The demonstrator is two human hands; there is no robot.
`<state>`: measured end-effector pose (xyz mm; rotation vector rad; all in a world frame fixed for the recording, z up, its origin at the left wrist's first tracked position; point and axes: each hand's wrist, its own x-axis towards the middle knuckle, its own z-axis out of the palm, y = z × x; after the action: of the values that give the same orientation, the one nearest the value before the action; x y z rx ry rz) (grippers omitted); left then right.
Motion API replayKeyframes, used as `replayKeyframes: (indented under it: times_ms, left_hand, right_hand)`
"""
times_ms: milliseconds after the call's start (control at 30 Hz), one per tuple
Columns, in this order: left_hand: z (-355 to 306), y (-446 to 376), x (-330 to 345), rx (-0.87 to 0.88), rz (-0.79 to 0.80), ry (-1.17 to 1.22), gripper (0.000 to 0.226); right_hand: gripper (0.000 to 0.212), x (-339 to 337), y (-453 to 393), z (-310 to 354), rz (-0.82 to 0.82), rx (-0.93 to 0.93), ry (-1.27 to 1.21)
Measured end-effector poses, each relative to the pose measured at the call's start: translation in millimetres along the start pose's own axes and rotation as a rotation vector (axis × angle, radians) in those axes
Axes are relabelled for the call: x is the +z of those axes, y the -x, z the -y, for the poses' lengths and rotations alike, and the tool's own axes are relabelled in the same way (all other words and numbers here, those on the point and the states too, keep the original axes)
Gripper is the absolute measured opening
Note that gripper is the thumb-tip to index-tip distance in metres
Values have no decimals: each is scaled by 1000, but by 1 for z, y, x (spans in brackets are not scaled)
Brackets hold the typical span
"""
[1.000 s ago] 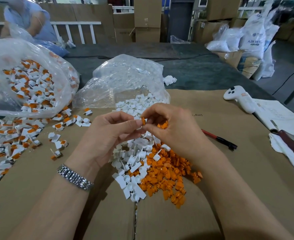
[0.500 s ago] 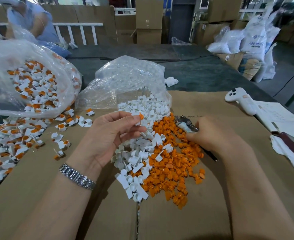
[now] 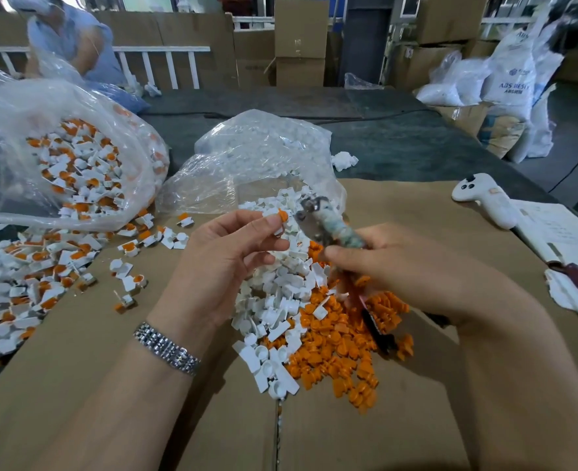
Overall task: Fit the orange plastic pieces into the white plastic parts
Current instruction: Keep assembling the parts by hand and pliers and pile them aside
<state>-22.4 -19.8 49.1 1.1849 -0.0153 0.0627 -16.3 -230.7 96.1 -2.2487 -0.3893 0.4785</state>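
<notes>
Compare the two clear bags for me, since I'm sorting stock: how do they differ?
The left bag holds white parts with orange pieces fitted; the middle bag holds plain white parts. The left bag bulges fuller; the middle one is crumpled. Both spill onto the cardboard.

i count: two hands [image 3: 226, 263], two clear bags [image 3: 260, 164], one controller [image 3: 485, 200], one tool [image 3: 332, 226]; loose pieces [image 3: 335, 345] too many to tally, perhaps hundreds.
</notes>
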Motion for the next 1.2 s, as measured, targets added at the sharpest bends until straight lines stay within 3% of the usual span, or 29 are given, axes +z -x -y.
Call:
replayKeyframes:
  times_ms: [167,300,667,800,933,1067,1200]
  left_hand:
    - [2,-1,1,27,-34,-30,16]
    - [3,-1,2,31,-57,-79,20]
    - [1,-1,-2,-6,-61,-42,11]
    - [1,-1,-5,-33,-37,-58,15]
    - [2,-4,-4,-41,-28,-57,14]
    - [1,-6,-8,-7,-16,-40,8]
    - [0,-6,-12,30,-45,-101,13]
  right_hand:
    - [47,13,5,14,28,-27,58]
    - [42,16,5,15,20,-39,88]
    - [45,35,-9,11,-204,-115,215]
    - [42,34,-10,9,-209,-87,265]
    - [48,29,-9,9,-146,-111,192]
    - [56,14,-3,3,-8,-47,-39]
    - [62,-6,-2,-10,-167,-11,0]
